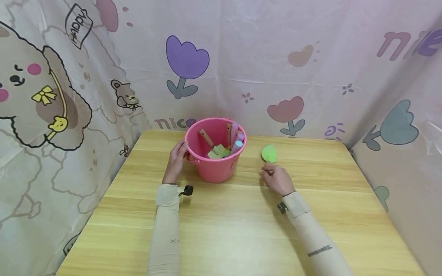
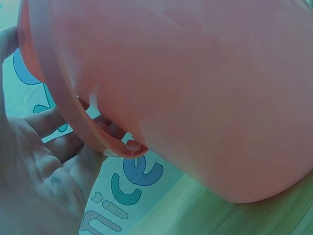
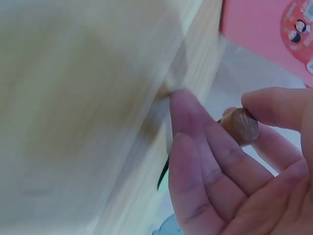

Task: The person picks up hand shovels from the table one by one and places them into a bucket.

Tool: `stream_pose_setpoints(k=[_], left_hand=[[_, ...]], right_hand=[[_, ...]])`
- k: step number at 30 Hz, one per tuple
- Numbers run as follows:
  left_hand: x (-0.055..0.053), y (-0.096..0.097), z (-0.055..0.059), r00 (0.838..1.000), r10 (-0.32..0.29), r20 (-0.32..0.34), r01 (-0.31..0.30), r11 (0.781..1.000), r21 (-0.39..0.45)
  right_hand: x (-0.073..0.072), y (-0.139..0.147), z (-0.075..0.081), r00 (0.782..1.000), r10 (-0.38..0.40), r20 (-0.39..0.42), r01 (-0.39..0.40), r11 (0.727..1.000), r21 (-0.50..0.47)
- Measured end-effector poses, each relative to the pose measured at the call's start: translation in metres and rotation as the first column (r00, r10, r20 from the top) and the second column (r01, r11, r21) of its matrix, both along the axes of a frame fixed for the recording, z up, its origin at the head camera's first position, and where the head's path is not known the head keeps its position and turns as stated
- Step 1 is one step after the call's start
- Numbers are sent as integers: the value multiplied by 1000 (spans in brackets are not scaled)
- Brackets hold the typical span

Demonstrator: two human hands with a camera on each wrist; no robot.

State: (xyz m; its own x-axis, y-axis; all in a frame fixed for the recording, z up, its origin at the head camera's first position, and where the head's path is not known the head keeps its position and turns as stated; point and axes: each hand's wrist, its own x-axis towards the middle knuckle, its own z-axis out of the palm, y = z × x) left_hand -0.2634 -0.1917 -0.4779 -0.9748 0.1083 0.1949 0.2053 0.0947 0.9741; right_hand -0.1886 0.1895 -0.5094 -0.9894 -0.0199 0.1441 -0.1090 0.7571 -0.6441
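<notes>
A pink bucket (image 1: 215,168) stands on the table, its round mouth tilted toward the head view. My left hand (image 1: 175,161) grips its left side at the rim; in the left wrist view fingers (image 2: 49,120) reach behind the pink band along the edge. Inside the bucket lie wooden-handled tools (image 1: 206,138) with pale green heads and several purple and blue capped tubes (image 1: 236,146). Right of the bucket, my right hand (image 1: 277,179) pinches the brown wooden handle (image 3: 239,126) of a small toy shovel, whose green leaf-shaped blade (image 1: 269,153) points away from me, low over the table.
The wooden table (image 1: 224,226) ends at a patterned cloth (image 1: 241,57) behind it, with more cloth along the left and right sides. A round red sticker (image 3: 298,32) shows on the bucket in the right wrist view.
</notes>
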Motion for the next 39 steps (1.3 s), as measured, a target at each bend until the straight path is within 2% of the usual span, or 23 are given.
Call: stream_pose_setpoints(k=[2, 9, 12, 14, 17, 19, 24, 27, 32, 36, 39], left_hand=[[0, 0, -1, 1000, 3, 1, -3, 1000, -2], [-1, 2, -3, 1000, 11, -29, -11, 1000, 8], [-1, 2, -3, 1000, 7, -29, -7, 1000, 15], [-2, 2, -4, 1000, 6, -22, -6, 1000, 17], [-2, 1, -4, 1000, 7, -15, -7, 1000, 13], [-2, 1, -4, 1000, 9, -15, -9, 1000, 10], [-2, 2, -3, 1000, 15, -20, -15, 1000, 9], [-2, 3, -3, 1000, 13, -27, -13, 1000, 13], [-2, 3, -3, 999, 18, -41, -17, 1000, 10], [-2, 3, -4, 999, 16, -42, -15, 1000, 18], [-2, 4, -4, 999, 14, -44, -13, 1000, 24]], right_hand=[[5, 7, -1, 999, -33, -9, 33, 999, 0], [20, 32, -3, 990, -137, 22, 138, 985, -102], [22, 43, -5, 980, -198, 37, 201, 964, -174], [23, 51, -7, 968, -246, 44, 249, 937, -244], [21, 60, -9, 949, -310, 52, 306, 874, -377], [19, 65, -11, 934, -351, 65, 340, 819, -463], [16, 73, -13, 899, -428, 89, 390, 694, -605], [15, 74, -12, 886, -455, 88, 385, 618, -686], [18, 71, -1, 878, -471, 84, 342, 495, -799], [17, 71, 1, 869, -482, 111, 337, 413, -846], [13, 74, -5, 867, -482, 128, 340, 386, -858]])
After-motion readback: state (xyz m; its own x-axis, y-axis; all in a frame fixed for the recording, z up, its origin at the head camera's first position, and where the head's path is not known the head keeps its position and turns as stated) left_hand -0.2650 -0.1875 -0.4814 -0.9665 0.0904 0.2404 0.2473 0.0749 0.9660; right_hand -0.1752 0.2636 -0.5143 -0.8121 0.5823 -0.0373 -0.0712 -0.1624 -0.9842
